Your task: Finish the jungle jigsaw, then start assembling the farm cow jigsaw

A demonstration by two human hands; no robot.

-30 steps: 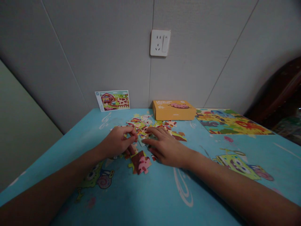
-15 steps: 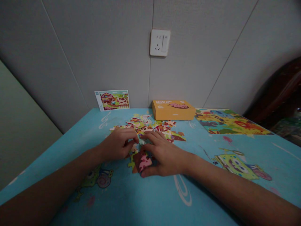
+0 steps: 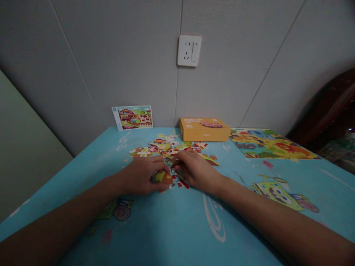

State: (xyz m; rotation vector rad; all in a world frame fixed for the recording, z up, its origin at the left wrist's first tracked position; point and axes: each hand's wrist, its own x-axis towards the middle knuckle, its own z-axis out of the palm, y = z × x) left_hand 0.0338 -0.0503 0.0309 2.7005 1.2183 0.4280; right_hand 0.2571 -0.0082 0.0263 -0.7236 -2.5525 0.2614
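My left hand (image 3: pixel 142 175) is closed, with a brown and green puzzle piece (image 3: pixel 166 178) between its thumb and fingers, low over the table. Just to the right, my right hand (image 3: pixel 196 169) has its fingers curled down at the near edge of the puzzle pile. A dark puzzle piece with a pale edge (image 3: pixel 176 162) shows at its fingertips, partly covered by them. Loose colourful puzzle pieces (image 3: pixel 166 145) lie heaped beyond both hands. Some red and white pieces (image 3: pixel 183 184) show beneath my right hand.
A picture card of a barn and cow (image 3: pixel 135 117) leans on the wall at the back left. Beside it stands an orange puzzle box (image 3: pixel 205 133). A colourful animal picture sheet (image 3: pixel 273 144) lies at the right on the blue patterned tablecloth (image 3: pixel 172 232).
The brown piece with pink, earlier by my right hand, no longer shows. My right hand has moved slightly away and its fingers have drawn together; a brown and green piece now shows in my left hand.
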